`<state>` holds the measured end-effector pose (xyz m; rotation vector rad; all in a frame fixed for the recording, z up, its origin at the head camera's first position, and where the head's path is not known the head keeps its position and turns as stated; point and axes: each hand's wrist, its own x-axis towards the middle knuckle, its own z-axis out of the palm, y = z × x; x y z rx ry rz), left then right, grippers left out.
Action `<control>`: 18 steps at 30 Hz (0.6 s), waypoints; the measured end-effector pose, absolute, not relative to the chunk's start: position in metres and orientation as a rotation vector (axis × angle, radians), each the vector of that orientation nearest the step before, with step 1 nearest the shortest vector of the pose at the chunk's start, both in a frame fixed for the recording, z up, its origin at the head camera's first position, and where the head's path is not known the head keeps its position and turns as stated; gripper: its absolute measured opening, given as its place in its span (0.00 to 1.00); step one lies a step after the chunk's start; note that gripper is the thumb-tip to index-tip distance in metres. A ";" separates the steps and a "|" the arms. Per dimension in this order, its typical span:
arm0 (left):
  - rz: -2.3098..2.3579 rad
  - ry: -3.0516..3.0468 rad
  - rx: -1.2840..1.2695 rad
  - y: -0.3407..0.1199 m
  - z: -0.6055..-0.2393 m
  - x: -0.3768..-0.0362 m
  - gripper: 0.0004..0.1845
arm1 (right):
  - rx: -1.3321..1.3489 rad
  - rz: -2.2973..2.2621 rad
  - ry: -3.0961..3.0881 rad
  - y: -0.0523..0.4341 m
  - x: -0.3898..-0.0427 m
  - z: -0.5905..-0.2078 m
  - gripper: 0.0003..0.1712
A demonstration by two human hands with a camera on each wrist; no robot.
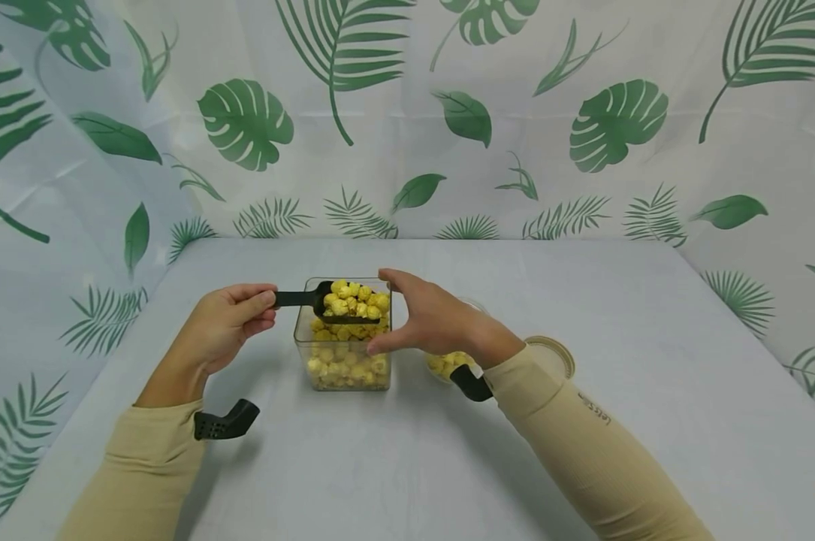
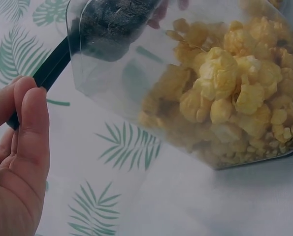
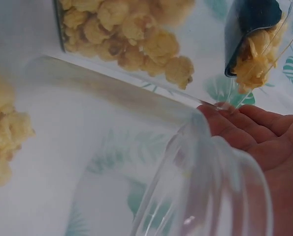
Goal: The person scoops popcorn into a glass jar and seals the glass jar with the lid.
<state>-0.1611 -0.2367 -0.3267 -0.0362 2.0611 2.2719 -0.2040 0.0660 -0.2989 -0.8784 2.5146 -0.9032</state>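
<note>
My left hand (image 1: 234,319) pinches the handle of a black scoop (image 1: 299,298) between thumb and fingers. The scoop is heaped with yellow popcorn (image 1: 356,300) and is held level within the mouth of a clear square container (image 1: 301,349). More popcorn (image 2: 235,88) fills the container's lower part. My right hand (image 1: 434,312) is spread at the container's right side, thumb toward the near corner and fingers toward the far one. In the right wrist view its fairly straight fingers (image 3: 249,123) come right at the rim.
Partly hidden behind my right wrist is a clear round jar (image 3: 205,182) with popcorn (image 1: 448,364) in it. A round lid with a gold rim (image 1: 562,352) lies to the jar's right. White cloth printed with green leaves (image 1: 245,124) walls in the table (image 1: 407,451) at the back and sides.
</note>
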 end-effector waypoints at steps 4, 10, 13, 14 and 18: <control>2.300 2.033 -0.034 -0.235 -0.328 -0.162 0.08 | -0.892 -0.893 2.519 0.066 -0.204 -0.298 0.62; 2.317 2.000 -0.034 -0.232 -0.330 -0.163 0.04 | -0.906 -0.886 2.511 0.067 -0.204 -0.298 0.63; 2.286 2.035 -0.026 -0.229 -0.331 -0.164 0.08 | -0.905 -0.891 2.508 0.067 -0.204 -0.298 0.64; 2.270 2.053 -0.023 -0.228 -0.330 -0.165 0.11 | -0.906 -0.894 2.508 0.067 -0.204 -0.298 0.64; 2.238 2.089 -0.031 -0.228 -0.330 -0.165 0.18 | -0.901 -0.896 2.507 0.067 -0.203 -0.299 0.63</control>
